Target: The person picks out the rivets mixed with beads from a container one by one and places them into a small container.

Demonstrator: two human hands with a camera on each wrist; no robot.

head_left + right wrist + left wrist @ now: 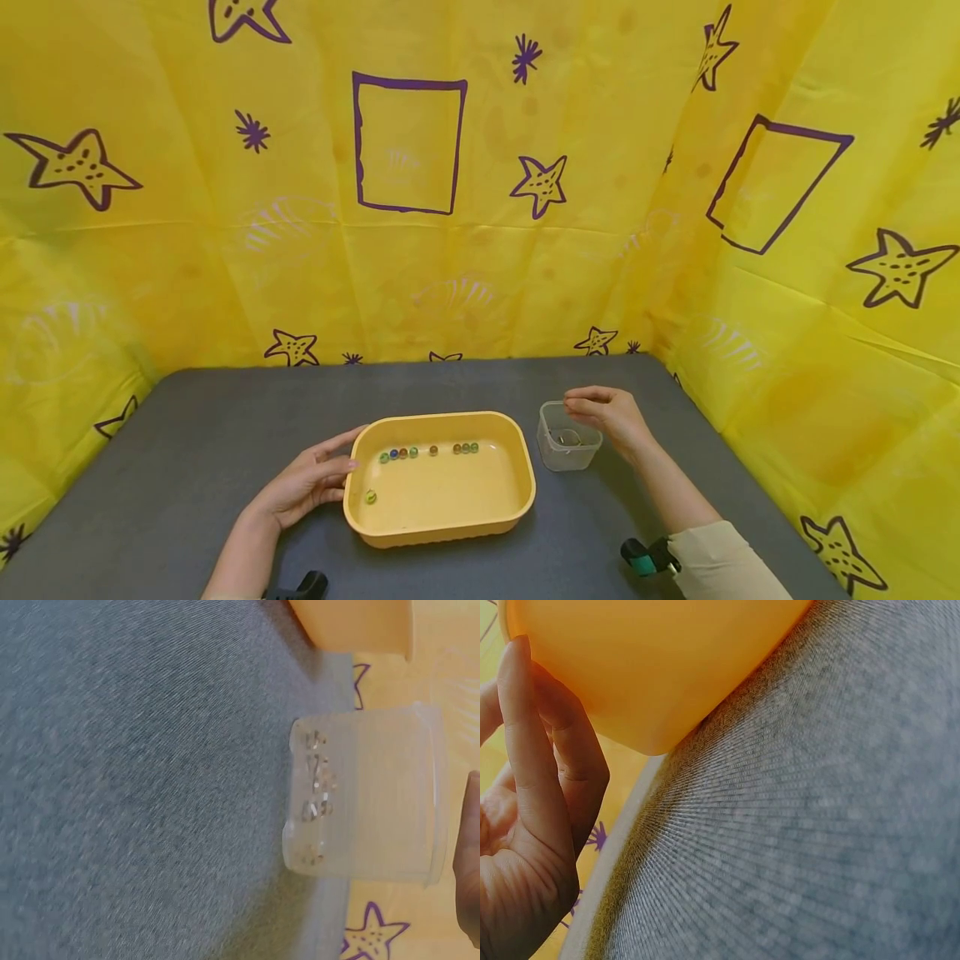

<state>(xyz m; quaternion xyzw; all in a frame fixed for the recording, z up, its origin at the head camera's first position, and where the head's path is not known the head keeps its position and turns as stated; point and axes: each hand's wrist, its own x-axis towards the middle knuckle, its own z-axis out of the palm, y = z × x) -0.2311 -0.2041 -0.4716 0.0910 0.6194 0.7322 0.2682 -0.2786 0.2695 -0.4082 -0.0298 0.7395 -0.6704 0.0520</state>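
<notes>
My left hand (pixel 303 483) holds the left edge of a yellow rectangular tray (pixel 438 540), its fingers at the rim and outer wall. In the left wrist view, fingers (pixel 526 742) meet the tray's wall (pixel 652 675). Inside the tray, several glass marbles (pixel 402 453) lie in a broken row along the far side, and a yellow-green marble (pixel 371 497) lies apart at near left. My right hand (pixel 611 417) is over a small clear plastic container (pixel 567 458), fingertips close together above its rim. I cannot tell whether they pinch anything. Small shiny pieces (pixel 319 780) lie on the container's bottom.
Both containers stand on a grey cloth-covered table (pixel 247 400), the clear one just right of the tray. Yellow curtains (pixel 480 283) with purple drawings enclose the back and sides. Dark wrist straps (pixel 648 557) show on the forearms.
</notes>
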